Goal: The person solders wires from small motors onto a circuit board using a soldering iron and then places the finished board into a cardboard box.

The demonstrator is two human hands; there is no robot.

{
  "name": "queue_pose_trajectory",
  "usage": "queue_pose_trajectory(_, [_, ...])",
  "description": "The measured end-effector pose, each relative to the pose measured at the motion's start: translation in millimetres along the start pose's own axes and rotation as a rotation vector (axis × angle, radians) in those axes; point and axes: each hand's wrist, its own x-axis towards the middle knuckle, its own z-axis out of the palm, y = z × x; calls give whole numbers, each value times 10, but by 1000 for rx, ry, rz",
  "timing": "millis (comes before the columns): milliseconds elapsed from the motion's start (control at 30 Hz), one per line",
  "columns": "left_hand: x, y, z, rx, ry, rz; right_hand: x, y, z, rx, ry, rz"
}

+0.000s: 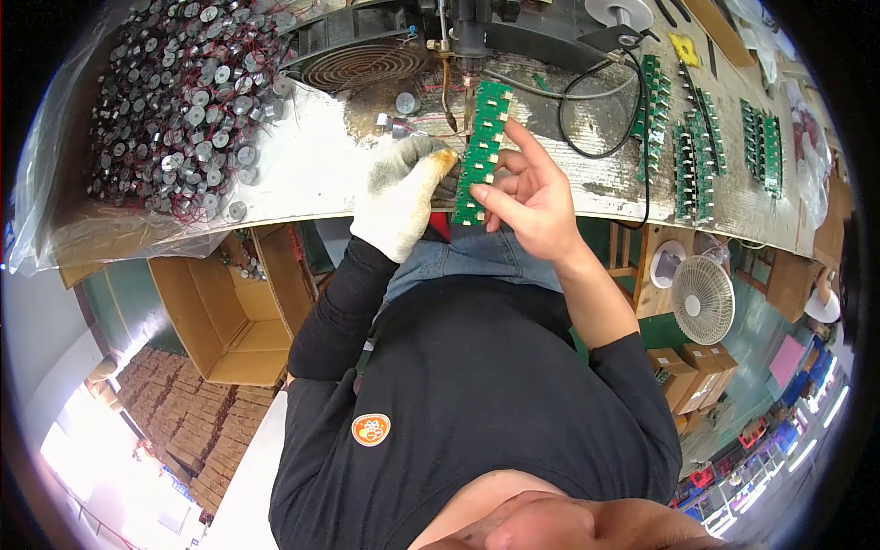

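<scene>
My bare right hand (534, 197) grips a long green circuit board strip (484, 137) by its right edge, thumb on the face. Small white connectors run along the strip, which stands tilted above the table. My left hand (401, 188), in a white glove stained orange at the thumb, is closed beside the strip's left edge; what its fingers pinch, if anything, is hidden. Just beyond it lie small silver motors (406, 103) with thin wires. A soldering tip (449, 110) hangs down from a stand close to the strip's left side.
A big heap of small wired motors (197, 110) lies on plastic sheeting at the left. A round fan grille (362, 67) is at the back. On the right are a looped black cable (561, 119) and several green boards (694, 170). An open cardboard box (229, 321) stands below.
</scene>
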Motion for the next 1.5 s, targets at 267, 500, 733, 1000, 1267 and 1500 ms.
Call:
queue_pose_trajectory(267, [21, 15, -11, -3, -22, -27, 17, 9, -6, -25, 6, -16])
queue_pose_trajectory(500, [28, 24, -15, 158, 5, 79, 17, -28, 5, -19, 0, -25])
queue_pose_trajectory(733, [29, -26, 18, 38, 25, 35, 9, 33, -6, -20, 9, -6])
queue_pose_trajectory(1000, [43, -53, -52, 58, 9, -13, 18, -2, 42, -16, 19, 36])
queue_pose_trajectory(1267, [-1, -104, -309, 650, 207, 549, 45, 47, -4, -45, 75, -4])
queue_pose_trajectory(1500, [250, 144, -1032, 888, 731, 711, 91, 53, -2, -21, 94, -41])
